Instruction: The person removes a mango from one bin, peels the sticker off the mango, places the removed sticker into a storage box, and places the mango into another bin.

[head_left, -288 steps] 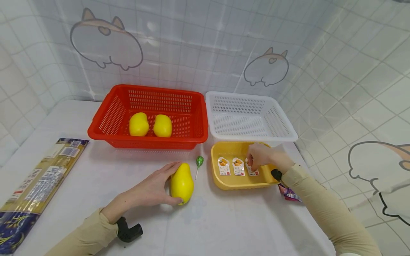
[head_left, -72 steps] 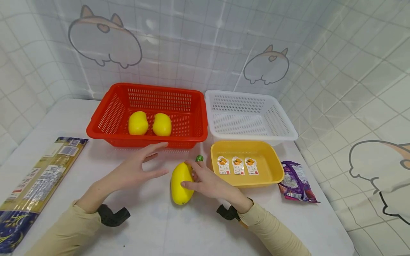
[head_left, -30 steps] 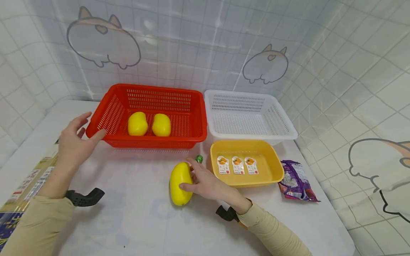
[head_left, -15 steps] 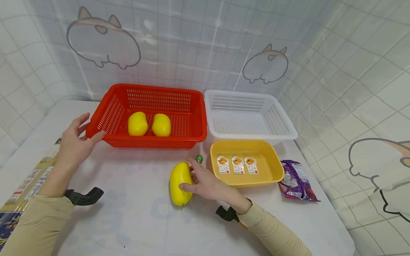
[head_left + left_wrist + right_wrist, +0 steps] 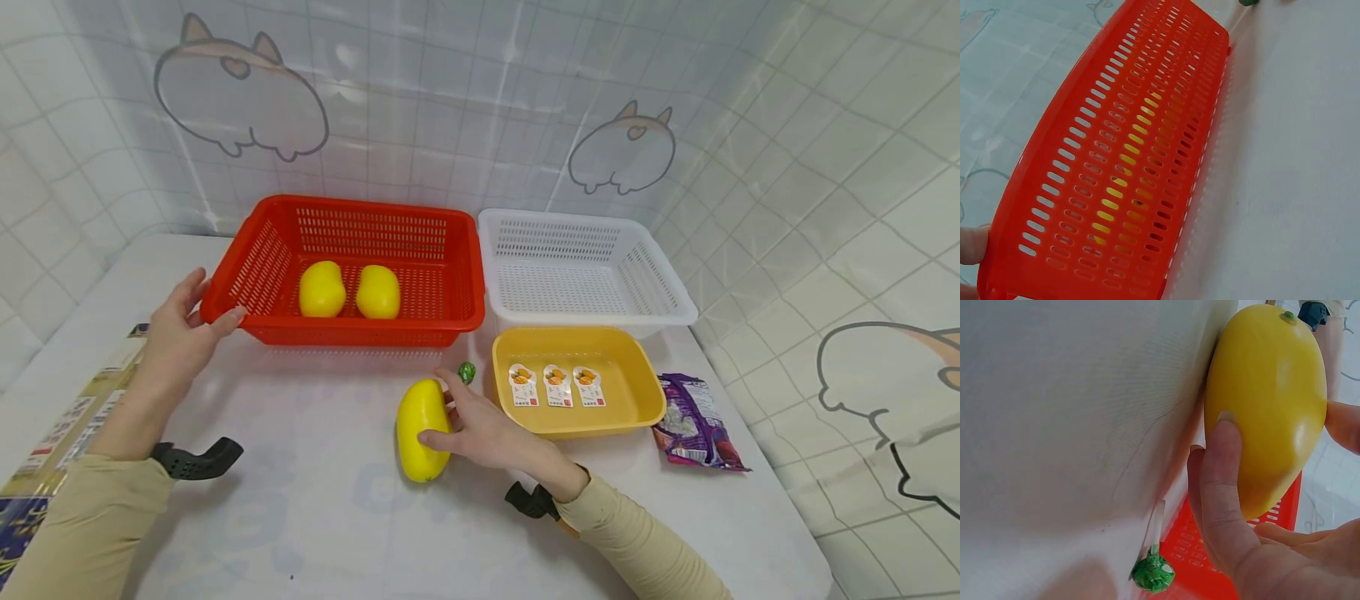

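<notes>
In the head view my right hand (image 5: 491, 429) grips a yellow mango (image 5: 422, 429) from its right side; the mango lies on the white table. The right wrist view shows the thumb and fingers on opposite sides of this mango (image 5: 1269, 406). My left hand (image 5: 178, 337) holds the left front corner of a red slotted basket (image 5: 360, 330), thumb at the rim. Part of that hand (image 5: 972, 247) shows at the edge of the left wrist view. Two more mangoes, a left one (image 5: 322, 289) and a right one (image 5: 378, 292), lie inside the basket.
Right of the red basket stands a white basket (image 5: 592, 321), with a yellow tray (image 5: 626, 408) in front bearing three mango labels (image 5: 557, 386). A purple packet (image 5: 697, 425) lies beyond. A green lollipop (image 5: 1154, 572) lies near my right hand. A long golden packet (image 5: 82, 417) lies left.
My left hand has left the mango and moved left to the red basket's corner. My right hand has come from the yellow tray to the mango. In the last second both stay nearly still.
</notes>
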### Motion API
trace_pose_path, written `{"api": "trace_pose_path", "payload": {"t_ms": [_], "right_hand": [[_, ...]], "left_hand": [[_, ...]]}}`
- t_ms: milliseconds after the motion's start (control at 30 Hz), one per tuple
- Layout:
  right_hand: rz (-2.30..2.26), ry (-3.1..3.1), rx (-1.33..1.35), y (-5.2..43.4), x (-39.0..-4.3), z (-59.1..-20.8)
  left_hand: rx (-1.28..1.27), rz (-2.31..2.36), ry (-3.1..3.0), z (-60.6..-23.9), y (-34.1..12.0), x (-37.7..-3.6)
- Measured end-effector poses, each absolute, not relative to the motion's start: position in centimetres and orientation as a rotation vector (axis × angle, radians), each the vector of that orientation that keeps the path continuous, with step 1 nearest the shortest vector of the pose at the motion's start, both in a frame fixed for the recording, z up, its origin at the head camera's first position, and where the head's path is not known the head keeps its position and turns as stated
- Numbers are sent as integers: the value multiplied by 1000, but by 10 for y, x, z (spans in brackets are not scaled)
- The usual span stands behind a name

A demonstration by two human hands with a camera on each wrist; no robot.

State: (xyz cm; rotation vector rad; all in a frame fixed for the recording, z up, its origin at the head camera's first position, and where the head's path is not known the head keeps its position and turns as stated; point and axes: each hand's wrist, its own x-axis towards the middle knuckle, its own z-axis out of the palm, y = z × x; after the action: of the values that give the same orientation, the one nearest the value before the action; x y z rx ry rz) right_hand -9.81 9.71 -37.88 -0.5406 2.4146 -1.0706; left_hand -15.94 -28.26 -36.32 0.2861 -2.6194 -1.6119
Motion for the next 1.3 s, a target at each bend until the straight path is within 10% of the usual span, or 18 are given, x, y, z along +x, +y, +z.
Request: {"api": "trace_pose_path", "payload": {"t_ms": [1300], "right_hand": [[-1162, 2473, -719, 100, -104, -352]], "left_hand": [[236, -1643, -2635, -365, -281, -161]]}}
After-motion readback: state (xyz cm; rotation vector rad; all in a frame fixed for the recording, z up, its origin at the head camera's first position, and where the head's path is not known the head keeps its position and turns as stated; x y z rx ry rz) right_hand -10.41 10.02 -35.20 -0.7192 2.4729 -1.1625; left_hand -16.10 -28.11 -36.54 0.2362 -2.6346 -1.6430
